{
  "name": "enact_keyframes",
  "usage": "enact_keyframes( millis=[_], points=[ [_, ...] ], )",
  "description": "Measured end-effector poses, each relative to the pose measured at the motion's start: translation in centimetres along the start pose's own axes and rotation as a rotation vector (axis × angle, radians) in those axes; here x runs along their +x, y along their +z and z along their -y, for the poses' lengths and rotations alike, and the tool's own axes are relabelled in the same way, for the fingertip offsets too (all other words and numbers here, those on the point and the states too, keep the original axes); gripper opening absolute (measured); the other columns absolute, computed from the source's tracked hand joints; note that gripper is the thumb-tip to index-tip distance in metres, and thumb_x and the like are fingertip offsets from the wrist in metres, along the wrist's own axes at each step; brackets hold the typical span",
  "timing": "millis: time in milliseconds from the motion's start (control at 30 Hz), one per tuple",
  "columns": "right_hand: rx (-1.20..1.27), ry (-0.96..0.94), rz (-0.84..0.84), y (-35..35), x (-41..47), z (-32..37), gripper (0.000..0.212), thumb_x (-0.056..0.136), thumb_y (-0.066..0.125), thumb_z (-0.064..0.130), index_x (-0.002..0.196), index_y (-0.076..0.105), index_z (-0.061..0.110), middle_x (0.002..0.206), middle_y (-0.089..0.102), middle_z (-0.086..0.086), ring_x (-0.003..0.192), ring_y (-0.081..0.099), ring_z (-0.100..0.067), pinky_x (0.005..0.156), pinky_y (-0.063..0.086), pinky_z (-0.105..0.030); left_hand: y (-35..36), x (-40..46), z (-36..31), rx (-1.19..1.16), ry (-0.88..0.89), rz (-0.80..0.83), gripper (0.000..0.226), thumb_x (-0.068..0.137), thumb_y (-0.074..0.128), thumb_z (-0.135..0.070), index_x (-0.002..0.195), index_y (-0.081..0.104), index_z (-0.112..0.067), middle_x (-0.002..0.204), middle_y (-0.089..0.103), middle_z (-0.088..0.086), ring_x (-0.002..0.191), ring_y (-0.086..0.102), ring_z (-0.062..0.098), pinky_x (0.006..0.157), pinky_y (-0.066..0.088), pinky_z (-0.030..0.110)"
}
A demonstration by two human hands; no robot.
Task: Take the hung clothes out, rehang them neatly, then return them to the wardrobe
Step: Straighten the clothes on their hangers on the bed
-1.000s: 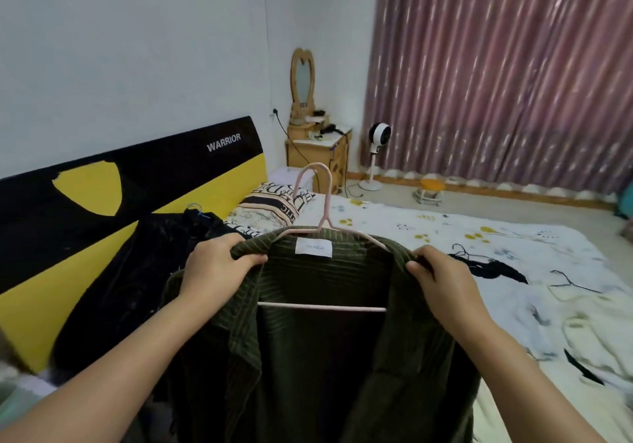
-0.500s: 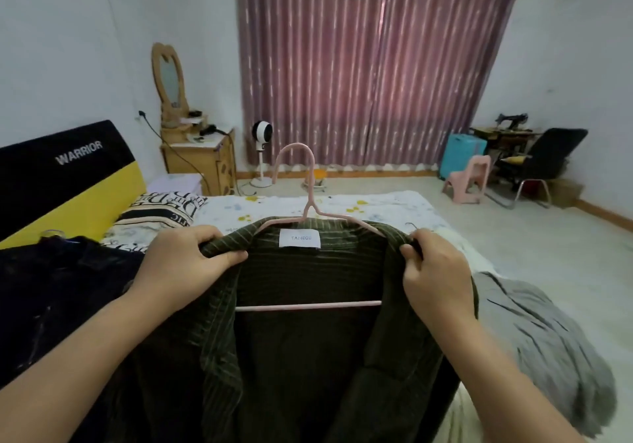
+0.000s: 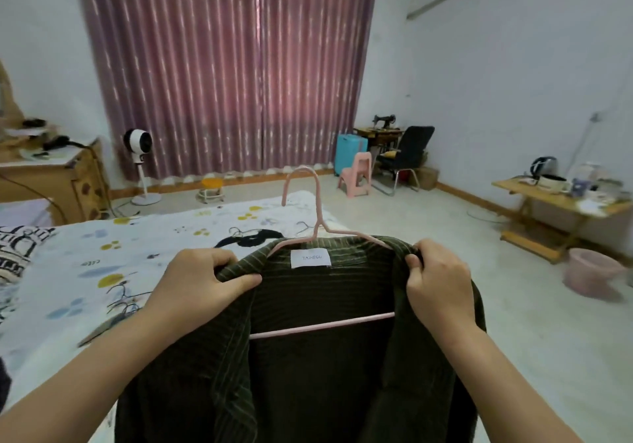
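Already the dark green corduroy shirt (image 3: 308, 357) sits on its pink wire hanger (image 3: 317, 233), left hand (image 3: 202, 283) and right hand (image 3: 440, 283) clenching its shoulders above the bed (image 3: 102, 254), wardrobe return pending

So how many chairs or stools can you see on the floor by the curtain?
3: a small orange-topped stool before the curtain, a pink plastic child's chair right of it, a black office chair in the corner. Others may be hidden.

a dark green striped shirt (image 3: 308, 374) hangs open-fronted on a pink hanger (image 3: 317, 223), white label at the collar.
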State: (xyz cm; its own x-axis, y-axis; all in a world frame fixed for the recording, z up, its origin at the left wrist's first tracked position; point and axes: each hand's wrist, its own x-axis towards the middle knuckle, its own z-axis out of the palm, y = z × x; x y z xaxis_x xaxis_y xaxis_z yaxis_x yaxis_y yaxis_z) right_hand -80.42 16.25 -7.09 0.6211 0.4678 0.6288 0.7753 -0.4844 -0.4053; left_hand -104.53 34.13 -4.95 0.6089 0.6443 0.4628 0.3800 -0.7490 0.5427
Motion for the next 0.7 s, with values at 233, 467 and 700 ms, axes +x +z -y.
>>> enact_keyframes(
  millis=[233, 467, 700],
  points=[
    [-0.08, 0.092, 0.005, -3.2, 2.6, -11.9, 0.015, 0.089, 0.051, 0.011, 0.075, 0.045, 0.014, 0.073, 0.047, -0.002, 0.071, 0.042, -0.024, 0.068, 0.026, -0.032, 10.7, 3.8, -7.2, -0.1, 0.052, 0.074, 0.033, 0.069, 0.077, -0.036, 0.051, 0.057, -0.017, 0.047, 0.05, 0.0, 0.051, 0.049, 0.013, 0.05, 0.031, 0.027],
    [-0.181, 0.196, 0.019, -5.3, 4.7, -21.2, 0.01, 0.088, 0.052, 0.009, 0.078, 0.052, 0.01, 0.075, 0.051, -0.005, 0.076, 0.048, -0.03, 0.067, 0.029, -0.035, 20.1, 6.6, -12.4, -0.202, 0.068, 0.155, 0.035, 0.068, 0.075, -0.041, 0.051, 0.057, -0.015, 0.044, 0.046, -0.004, 0.046, 0.043, 0.007, 0.049, 0.029, 0.023],
    [-0.316, 0.28, 0.035, -4.1, 8.7, -28.4, 0.016, 0.09, 0.048, 0.01, 0.075, 0.046, 0.016, 0.076, 0.051, -0.004, 0.079, 0.049, -0.03, 0.07, 0.028, -0.037, 28.1, 10.5, -15.7, -0.292, 0.065, 0.207, 0.041, 0.068, 0.074, -0.041, 0.045, 0.048, -0.021, 0.042, 0.043, -0.009, 0.048, 0.043, 0.002, 0.052, 0.034, 0.014]
  ],
)
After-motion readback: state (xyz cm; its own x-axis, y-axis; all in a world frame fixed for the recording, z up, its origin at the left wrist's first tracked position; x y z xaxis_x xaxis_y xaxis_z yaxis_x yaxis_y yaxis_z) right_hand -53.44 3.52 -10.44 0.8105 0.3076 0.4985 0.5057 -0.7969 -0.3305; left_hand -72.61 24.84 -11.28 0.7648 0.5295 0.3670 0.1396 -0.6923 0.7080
